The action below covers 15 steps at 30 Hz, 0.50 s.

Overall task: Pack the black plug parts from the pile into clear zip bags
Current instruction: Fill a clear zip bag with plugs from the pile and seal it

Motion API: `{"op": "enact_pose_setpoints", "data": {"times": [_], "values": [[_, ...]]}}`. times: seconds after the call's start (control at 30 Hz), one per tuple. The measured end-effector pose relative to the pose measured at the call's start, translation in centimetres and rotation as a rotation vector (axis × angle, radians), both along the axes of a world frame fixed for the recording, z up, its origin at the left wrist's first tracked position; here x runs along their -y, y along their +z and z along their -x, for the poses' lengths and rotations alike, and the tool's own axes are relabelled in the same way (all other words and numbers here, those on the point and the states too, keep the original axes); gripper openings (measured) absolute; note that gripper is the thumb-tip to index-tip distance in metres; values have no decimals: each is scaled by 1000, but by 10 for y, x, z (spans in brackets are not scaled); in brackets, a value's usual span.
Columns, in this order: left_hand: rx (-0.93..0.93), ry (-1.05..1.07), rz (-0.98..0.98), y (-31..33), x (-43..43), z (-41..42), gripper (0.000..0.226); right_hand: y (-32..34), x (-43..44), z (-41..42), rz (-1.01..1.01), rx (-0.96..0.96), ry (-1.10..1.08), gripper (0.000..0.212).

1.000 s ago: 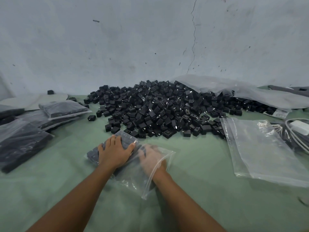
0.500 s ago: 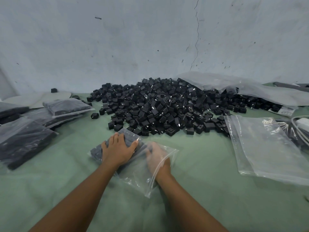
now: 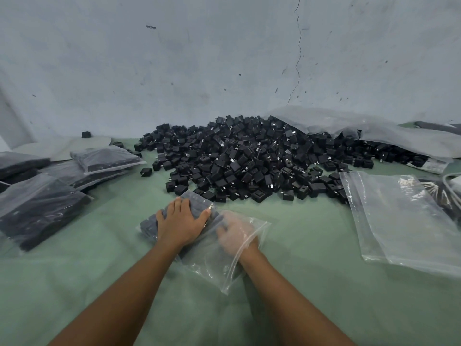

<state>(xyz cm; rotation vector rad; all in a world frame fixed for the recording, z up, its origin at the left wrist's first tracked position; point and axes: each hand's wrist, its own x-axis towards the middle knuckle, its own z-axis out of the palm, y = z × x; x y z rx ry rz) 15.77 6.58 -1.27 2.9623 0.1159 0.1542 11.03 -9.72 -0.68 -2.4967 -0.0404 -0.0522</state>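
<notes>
Fingers (image 3: 177, 206) lie flat, left hand (image 3: 179, 226) pressing bag (image 3: 207, 265); right hand (image 3: 234, 237) inside, pose unclear. Probably slippery and lumpy: best gripped at mouth, 4 o'clock.

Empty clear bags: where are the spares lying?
In the head view, the empty clear bags lie flat on the table at right, beside the plug pile.
</notes>
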Motion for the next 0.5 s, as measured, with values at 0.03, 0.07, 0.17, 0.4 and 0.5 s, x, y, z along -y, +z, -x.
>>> {"op": "enact_pose_setpoints", "data": {"times": [0.03, 0.07, 0.17, 0.4, 0.5], "values": [[-2, -1, -1, 0, 0, 0, 100, 1, 0, -7, 67, -66, 23, 32], [-5, -1, -3, -1, 0, 0, 100, 3, 0, -13, 87, -153, 31, 33], [-13, 3, 1, 0, 0, 1, 100, 6, 1, -25, 122, -290, 39, 31], [-27, 4, 29, 3, 1, 4, 101, -4, -6, -15, 213, -128, 16, 22], [-28, 1, 12, 4, 1, 5, 99, -5, -10, -15, 288, -104, 39, 27]]}}
